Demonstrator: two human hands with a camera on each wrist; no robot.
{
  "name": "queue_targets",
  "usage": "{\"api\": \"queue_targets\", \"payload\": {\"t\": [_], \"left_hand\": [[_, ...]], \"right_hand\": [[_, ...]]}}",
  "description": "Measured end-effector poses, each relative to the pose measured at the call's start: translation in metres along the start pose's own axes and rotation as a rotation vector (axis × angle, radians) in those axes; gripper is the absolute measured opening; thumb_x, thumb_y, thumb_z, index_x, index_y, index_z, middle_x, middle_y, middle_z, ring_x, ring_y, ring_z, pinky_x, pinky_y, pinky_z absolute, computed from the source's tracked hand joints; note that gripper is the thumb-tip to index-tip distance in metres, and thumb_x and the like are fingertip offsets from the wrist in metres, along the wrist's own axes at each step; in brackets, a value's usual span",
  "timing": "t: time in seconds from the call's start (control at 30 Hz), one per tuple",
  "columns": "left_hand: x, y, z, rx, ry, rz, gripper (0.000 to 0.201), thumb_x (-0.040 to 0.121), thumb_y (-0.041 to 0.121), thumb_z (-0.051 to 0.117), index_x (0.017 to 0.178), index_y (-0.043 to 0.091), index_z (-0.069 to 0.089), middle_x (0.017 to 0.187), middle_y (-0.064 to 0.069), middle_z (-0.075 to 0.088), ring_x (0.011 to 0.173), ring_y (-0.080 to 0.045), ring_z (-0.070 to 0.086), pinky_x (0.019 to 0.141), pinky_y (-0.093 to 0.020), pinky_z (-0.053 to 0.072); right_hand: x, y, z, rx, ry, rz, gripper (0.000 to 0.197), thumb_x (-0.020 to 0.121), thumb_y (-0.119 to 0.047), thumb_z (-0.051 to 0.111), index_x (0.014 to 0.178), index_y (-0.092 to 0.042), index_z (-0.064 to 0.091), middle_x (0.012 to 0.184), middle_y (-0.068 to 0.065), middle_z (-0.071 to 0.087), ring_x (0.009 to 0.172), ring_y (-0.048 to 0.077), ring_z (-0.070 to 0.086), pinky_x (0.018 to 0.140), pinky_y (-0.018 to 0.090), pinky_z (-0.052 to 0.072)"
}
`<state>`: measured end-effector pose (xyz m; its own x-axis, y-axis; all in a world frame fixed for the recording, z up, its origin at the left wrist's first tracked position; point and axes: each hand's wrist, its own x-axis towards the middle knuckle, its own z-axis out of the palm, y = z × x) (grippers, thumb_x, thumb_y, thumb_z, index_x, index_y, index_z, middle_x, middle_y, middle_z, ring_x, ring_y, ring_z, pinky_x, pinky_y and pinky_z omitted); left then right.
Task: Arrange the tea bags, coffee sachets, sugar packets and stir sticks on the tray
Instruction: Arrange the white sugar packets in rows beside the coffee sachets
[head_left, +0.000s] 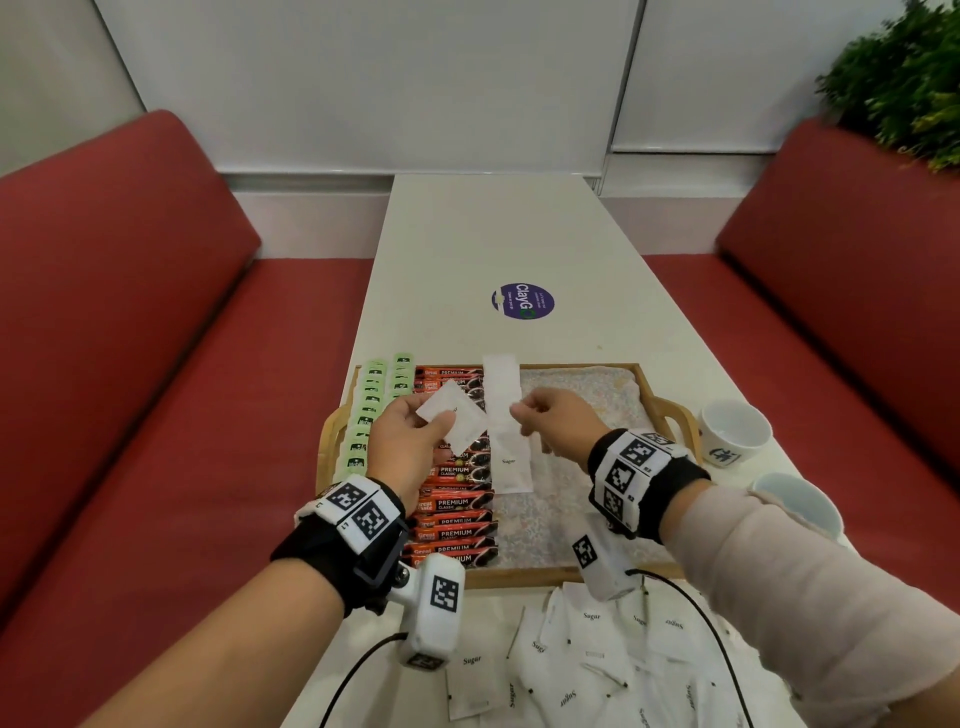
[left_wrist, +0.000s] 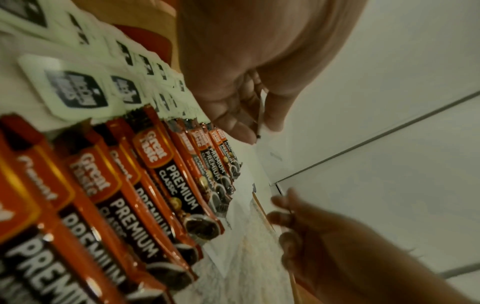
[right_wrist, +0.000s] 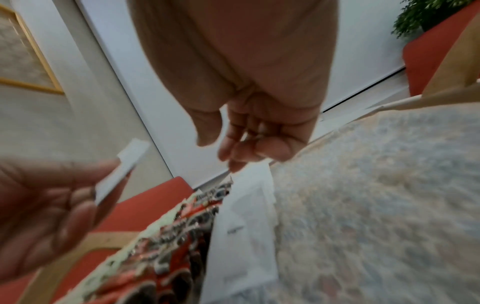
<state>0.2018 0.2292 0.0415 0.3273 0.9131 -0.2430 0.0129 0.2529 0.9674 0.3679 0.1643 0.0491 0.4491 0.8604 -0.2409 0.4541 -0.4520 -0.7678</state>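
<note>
A wooden tray (head_left: 571, 576) holds a column of green tea bags (head_left: 371, 410), a column of red coffee sachets (head_left: 457, 504) and a shorter column of white sugar packets (head_left: 506, 452). My left hand (head_left: 441, 423) hovers over the sachets and pinches a few sugar packets (head_left: 462, 415) between thumb and fingers; the left wrist view shows their edge (left_wrist: 259, 115). My right hand (head_left: 524, 415) hangs just right of it with loosely curled fingers. One fingertip (right_wrist: 236, 168) touches the top of the sugar column (right_wrist: 244, 226), and the thumb stands apart.
Several loose sugar packets (head_left: 597, 654) lie heaped on the white table in front of the tray. Two white cups (head_left: 732, 431) (head_left: 795, 499) stand to the tray's right. The tray's right half shows bare liner (head_left: 587, 395). Red benches flank the table.
</note>
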Motion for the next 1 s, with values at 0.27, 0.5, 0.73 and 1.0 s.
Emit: {"api": "queue_targets", "payload": {"t": [0.27,0.5,0.73,1.0], "left_hand": [[-0.01,-0.004,0.016,0.224,-0.105,0.083,0.02,0.084,0.005,0.069,0.094,0.019,0.059,0.1,-0.012,0.069,0.082,-0.021,0.067,0.052,-0.021,0.053],[-0.011,-0.006,0.017,0.296,-0.075,0.111,0.023,0.085,0.012,0.068,0.105,0.018,0.058,0.097,0.004,0.063,0.085,-0.015,0.063,0.056,-0.026,0.051],[-0.014,-0.005,0.018,0.346,-0.088,0.05,0.013,0.093,0.013,0.056,0.106,0.015,0.057,0.096,-0.001,0.061,0.068,-0.01,0.058,0.051,-0.023,0.05],[-0.017,0.0,0.019,0.488,-0.251,-0.099,0.017,0.092,0.002,0.043,0.092,0.013,0.056,0.094,-0.002,0.07,0.055,-0.011,0.057,0.041,-0.019,0.04]], "right_hand": [[-0.022,-0.008,-0.008,0.087,-0.105,-0.09,0.01,0.089,-0.015,0.065,0.079,-0.014,0.062,0.063,-0.006,0.06,0.048,0.007,0.049,0.046,0.015,0.039],[-0.026,0.014,-0.011,0.024,-0.089,0.067,0.02,0.092,-0.012,0.06,0.072,-0.013,0.055,0.058,-0.005,0.056,0.046,0.007,0.049,0.045,0.019,0.037],[-0.016,0.026,0.005,-0.125,-0.15,0.251,0.026,0.092,-0.012,0.06,0.068,-0.015,0.049,0.068,0.0,0.057,0.054,0.012,0.05,0.047,0.019,0.036],[0.001,0.026,0.015,-0.196,-0.164,0.309,0.022,0.09,-0.014,0.061,0.07,-0.014,0.052,0.075,0.006,0.063,0.052,0.014,0.053,0.049,0.02,0.043]]}}
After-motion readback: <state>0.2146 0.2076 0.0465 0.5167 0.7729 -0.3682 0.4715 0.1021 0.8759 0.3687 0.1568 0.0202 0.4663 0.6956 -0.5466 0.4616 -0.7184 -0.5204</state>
